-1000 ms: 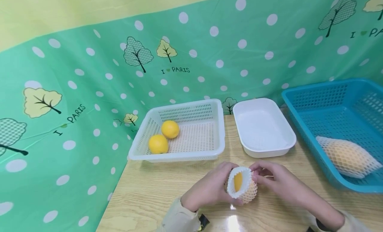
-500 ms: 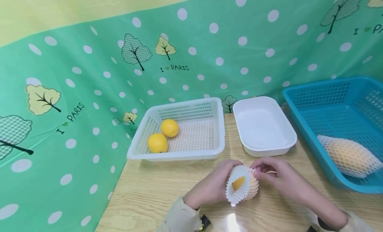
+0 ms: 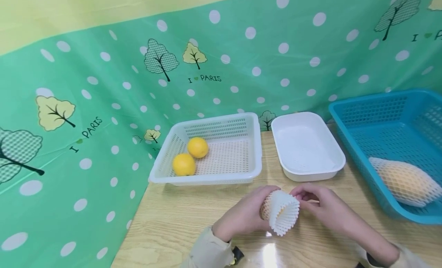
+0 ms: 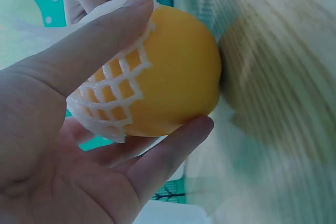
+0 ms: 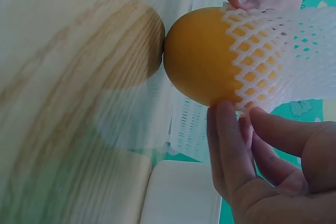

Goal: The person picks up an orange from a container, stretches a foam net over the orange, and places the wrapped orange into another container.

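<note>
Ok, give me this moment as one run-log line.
left hand: holds netted fruit; right hand: pinches foam net; fruit: partly bare; white basket: two yellow fruits

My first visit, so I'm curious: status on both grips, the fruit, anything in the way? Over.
Left grip around yellow-orange fruit; right grip on foam net. Fruit's lower end bare, net around the rest. Nothing visibly in the way.

A wood-grain table (image 3: 165, 222) bears white basket (image 3: 224, 156); white tub (image 3: 307, 145); blue basket (image 3: 383, 139).
</note>
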`<state>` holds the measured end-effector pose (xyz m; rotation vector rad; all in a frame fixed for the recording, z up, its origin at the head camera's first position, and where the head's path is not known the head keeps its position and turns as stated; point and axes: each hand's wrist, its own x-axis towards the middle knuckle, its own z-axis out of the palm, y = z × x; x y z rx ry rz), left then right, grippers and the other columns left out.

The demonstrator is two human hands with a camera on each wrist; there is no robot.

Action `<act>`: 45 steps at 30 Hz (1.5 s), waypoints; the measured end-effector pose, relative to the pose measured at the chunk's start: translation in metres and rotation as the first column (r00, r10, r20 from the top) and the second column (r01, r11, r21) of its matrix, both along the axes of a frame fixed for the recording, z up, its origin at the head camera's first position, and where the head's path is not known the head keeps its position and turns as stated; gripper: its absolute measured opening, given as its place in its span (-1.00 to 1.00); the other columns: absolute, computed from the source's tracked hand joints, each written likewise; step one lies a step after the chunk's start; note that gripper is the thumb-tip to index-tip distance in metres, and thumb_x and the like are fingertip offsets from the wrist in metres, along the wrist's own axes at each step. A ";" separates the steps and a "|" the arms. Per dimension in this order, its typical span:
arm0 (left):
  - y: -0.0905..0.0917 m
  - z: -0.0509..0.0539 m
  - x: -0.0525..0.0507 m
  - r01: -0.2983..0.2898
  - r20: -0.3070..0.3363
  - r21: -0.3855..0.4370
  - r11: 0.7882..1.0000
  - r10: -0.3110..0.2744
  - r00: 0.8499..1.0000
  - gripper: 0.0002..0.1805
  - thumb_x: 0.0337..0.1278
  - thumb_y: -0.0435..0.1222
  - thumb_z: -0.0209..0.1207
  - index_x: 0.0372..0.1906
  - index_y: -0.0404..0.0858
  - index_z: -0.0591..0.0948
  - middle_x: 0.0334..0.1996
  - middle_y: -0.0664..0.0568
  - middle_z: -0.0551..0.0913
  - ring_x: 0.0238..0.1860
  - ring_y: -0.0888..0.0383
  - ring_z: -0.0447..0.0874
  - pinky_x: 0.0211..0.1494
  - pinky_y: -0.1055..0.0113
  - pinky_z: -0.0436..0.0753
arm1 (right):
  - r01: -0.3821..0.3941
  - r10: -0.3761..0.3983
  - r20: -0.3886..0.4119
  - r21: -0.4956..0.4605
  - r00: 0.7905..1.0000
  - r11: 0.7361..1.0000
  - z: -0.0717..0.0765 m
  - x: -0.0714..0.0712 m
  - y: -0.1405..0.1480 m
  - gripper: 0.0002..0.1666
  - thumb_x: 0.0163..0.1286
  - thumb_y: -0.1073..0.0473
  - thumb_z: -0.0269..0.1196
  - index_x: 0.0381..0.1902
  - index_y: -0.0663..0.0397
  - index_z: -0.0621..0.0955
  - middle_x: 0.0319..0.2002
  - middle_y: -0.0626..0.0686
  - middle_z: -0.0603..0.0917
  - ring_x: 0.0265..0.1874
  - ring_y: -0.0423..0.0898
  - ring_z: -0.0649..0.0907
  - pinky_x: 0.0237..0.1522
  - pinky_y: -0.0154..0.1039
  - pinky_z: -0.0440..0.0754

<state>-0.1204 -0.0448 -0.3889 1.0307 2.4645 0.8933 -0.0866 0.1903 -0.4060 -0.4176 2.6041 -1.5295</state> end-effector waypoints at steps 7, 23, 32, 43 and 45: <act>0.001 -0.004 -0.002 0.021 0.077 0.049 0.999 -0.025 0.997 -0.04 -0.24 -0.33 0.57 0.35 -0.08 0.31 0.18 0.14 0.50 0.12 0.33 0.46 0.22 0.41 0.49 | -0.009 0.009 0.025 0.023 1.000 1.000 0.000 0.000 0.002 -0.80 0.37 0.36 0.25 -0.06 0.16 0.63 -0.23 -0.08 0.67 -0.21 -0.31 0.61 -0.04 -0.16 0.69; -0.001 -0.006 -0.005 0.020 0.182 0.086 0.996 -0.035 0.983 -0.11 -0.27 -0.24 0.60 0.17 -0.05 0.27 0.17 0.18 0.47 0.10 0.36 0.48 0.21 0.45 0.50 | -0.038 0.038 0.031 -0.017 0.999 0.999 -0.001 -0.001 0.003 -0.78 0.35 0.36 0.26 -0.05 0.23 0.63 -0.20 -0.02 0.70 -0.22 -0.28 0.64 -0.15 -0.30 0.70; -0.004 -0.007 -0.006 0.049 0.177 0.043 0.998 -0.056 0.983 -0.10 -0.24 -0.17 0.59 0.22 -0.02 0.27 0.15 0.19 0.50 0.10 0.38 0.47 0.22 0.45 0.49 | -0.059 0.061 0.089 -0.028 0.994 0.998 -0.003 -0.001 0.003 -0.80 0.38 0.38 0.23 -0.05 0.27 0.61 -0.23 0.00 0.68 -0.24 -0.22 0.64 -0.20 -0.32 0.70; -0.007 -0.011 -0.010 0.116 0.156 0.036 0.993 -0.120 0.980 -0.09 -0.11 -0.16 0.53 0.35 -0.05 0.27 0.20 0.17 0.46 0.19 0.37 0.39 0.34 0.42 0.40 | -0.050 0.047 0.061 0.033 0.997 0.998 -0.005 -0.001 0.001 -0.91 0.40 0.36 0.21 -0.17 0.19 0.61 -0.29 -0.04 0.66 -0.26 -0.20 0.65 -0.25 -0.32 0.70; -0.008 -0.011 -0.010 0.115 0.146 0.026 0.993 -0.118 0.982 -0.10 -0.11 -0.13 0.53 0.36 -0.04 0.28 0.20 0.19 0.46 0.19 0.38 0.39 0.33 0.43 0.40 | -0.042 0.040 0.032 0.055 0.999 0.998 -0.006 0.000 0.001 -0.92 0.39 0.35 0.23 -0.18 0.15 0.63 -0.28 -0.05 0.67 -0.25 -0.19 0.66 -0.23 -0.30 0.70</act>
